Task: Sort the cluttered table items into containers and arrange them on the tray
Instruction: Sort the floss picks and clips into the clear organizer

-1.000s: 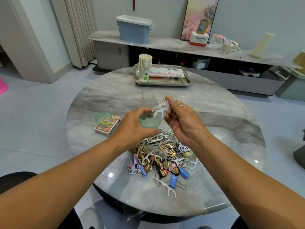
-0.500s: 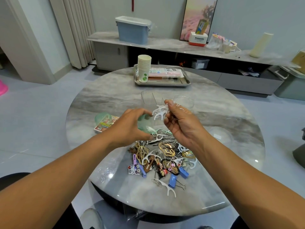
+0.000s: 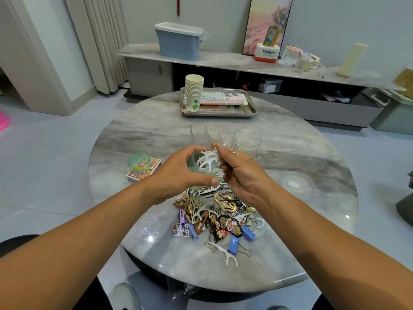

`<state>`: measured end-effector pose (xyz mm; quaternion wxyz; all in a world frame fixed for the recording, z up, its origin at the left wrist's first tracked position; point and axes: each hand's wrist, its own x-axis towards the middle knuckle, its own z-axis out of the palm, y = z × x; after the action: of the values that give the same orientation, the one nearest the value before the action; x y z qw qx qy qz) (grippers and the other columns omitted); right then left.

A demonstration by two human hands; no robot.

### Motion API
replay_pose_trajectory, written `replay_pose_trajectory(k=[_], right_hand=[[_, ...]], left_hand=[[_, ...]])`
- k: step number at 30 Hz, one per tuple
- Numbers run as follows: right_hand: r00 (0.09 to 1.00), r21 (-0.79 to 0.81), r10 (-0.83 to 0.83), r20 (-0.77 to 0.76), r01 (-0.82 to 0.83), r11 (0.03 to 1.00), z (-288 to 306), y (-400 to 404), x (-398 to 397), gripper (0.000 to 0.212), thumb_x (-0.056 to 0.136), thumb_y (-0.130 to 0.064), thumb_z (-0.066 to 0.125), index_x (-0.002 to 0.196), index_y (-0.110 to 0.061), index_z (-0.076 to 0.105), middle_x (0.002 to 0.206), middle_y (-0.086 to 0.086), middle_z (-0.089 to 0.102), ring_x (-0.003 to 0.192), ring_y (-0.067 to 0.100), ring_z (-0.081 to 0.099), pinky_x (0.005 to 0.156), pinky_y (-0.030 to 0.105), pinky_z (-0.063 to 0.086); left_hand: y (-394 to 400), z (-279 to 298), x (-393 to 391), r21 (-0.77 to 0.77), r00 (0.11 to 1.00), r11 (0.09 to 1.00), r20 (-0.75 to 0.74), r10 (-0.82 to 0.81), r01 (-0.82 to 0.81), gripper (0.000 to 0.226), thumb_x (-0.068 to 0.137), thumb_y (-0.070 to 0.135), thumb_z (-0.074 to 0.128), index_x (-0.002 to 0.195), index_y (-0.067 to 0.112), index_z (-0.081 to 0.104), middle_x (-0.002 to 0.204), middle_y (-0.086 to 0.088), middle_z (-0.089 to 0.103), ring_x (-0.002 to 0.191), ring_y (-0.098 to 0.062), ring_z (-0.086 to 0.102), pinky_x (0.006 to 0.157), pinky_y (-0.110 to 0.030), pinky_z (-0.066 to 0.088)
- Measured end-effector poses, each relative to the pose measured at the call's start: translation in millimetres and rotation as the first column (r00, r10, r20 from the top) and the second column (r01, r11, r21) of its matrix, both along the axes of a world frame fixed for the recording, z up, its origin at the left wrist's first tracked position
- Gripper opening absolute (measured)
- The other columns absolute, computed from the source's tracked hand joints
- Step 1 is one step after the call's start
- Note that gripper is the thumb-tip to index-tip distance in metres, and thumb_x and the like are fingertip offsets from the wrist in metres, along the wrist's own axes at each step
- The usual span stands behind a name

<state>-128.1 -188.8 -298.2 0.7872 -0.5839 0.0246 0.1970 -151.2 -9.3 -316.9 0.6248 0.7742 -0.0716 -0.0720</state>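
Observation:
My left hand (image 3: 178, 173) grips a small green container (image 3: 194, 163) above the round marble table (image 3: 138, 139), its mouth tilted toward my right hand. My right hand (image 3: 240, 173) pinches a bunch of white floss picks (image 3: 206, 162), whose ends reach into the container's mouth. Below both hands lies a pile of hair clips, pins, binder clips and more floss picks (image 3: 214, 218). A metal tray (image 3: 250, 109) stands at the table's far side with a stack of paper cups (image 3: 194, 92) and pink packets (image 3: 220, 100) on it.
Clear plastic containers (image 3: 202, 133) and a clear round jar (image 3: 248, 139) stand just beyond my hands. A green lid (image 3: 136, 161) rests on a card box (image 3: 145, 170) at the left. A clear lid (image 3: 295, 184) lies at the right. One floss pick (image 3: 225, 253) lies near the front edge.
My left hand has tipped the green container so its mouth faces the right hand. The bunch of floss picks has moved from above the container into its mouth.

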Motion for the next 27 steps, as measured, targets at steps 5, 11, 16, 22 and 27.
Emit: replay_pose_trajectory(k=[5,11,16,22,27], right_hand=[[0.988,-0.069,0.007,0.152,0.004,0.998,-10,2,-1,0.031,0.083,-0.024,0.079,0.107,-0.004,0.076,0.101,0.014,0.077,0.092,0.027,0.072,0.089,0.039,0.057],[0.927,-0.264,0.07,0.368,0.032,0.964,-10,3,-4,0.032,0.084,-0.019,0.083,0.115,-0.018,0.074,0.089,0.013,0.067,0.077,0.02,0.067,0.075,0.031,0.058],[0.932,-0.141,-0.067,0.355,0.124,0.982,-9,-3,2,0.036,0.08,-0.016,0.085,0.114,-0.012,0.072,0.093,0.005,0.074,0.085,0.014,0.072,0.076,0.023,0.057],[0.905,-0.193,-0.027,0.425,0.12,0.974,-15,-1,-1,0.013,0.083,-0.009,0.082,0.095,-0.007,0.076,0.086,0.002,0.077,0.078,0.009,0.072,0.07,0.017,0.055],[0.931,-0.343,-0.067,0.359,0.198,0.918,-16,-12,12,0.009,0.095,-0.023,0.07,0.101,-0.029,0.075,0.098,-0.005,0.076,0.09,0.009,0.069,0.069,0.018,0.055]], left_hand=[[-2,1,-1,0.015,1.0,1.0,0.026,0.011,-0.011,0.071,0.063,0.029,0.096,0.124,0.036,0.06,0.11,0.011,0.071,0.096,-0.008,0.071,0.08,-0.023,0.059],[-2,-2,0,0.048,0.997,0.997,0.059,0.057,-0.06,0.064,0.068,0.028,0.094,0.12,0.037,0.058,0.108,0.011,0.07,0.095,-0.009,0.071,0.077,-0.024,0.058],[2,0,0,0.109,0.983,0.982,0.115,0.143,-0.156,0.061,0.072,0.039,0.09,0.121,0.045,0.055,0.115,0.014,0.062,0.095,0.002,0.064,0.073,-0.013,0.052],[-4,-3,-4,0.234,0.988,0.97,0.153,0.035,-0.07,0.061,0.075,0.033,0.088,0.125,0.042,0.054,0.122,0.015,0.06,0.118,-0.002,0.056,0.093,-0.026,0.052],[6,-5,4,0.148,0.958,0.949,0.108,0.264,-0.278,0.078,0.069,0.028,0.092,0.134,0.034,0.05,0.117,0.015,0.057,0.109,-0.004,0.055,0.089,-0.027,0.05]])
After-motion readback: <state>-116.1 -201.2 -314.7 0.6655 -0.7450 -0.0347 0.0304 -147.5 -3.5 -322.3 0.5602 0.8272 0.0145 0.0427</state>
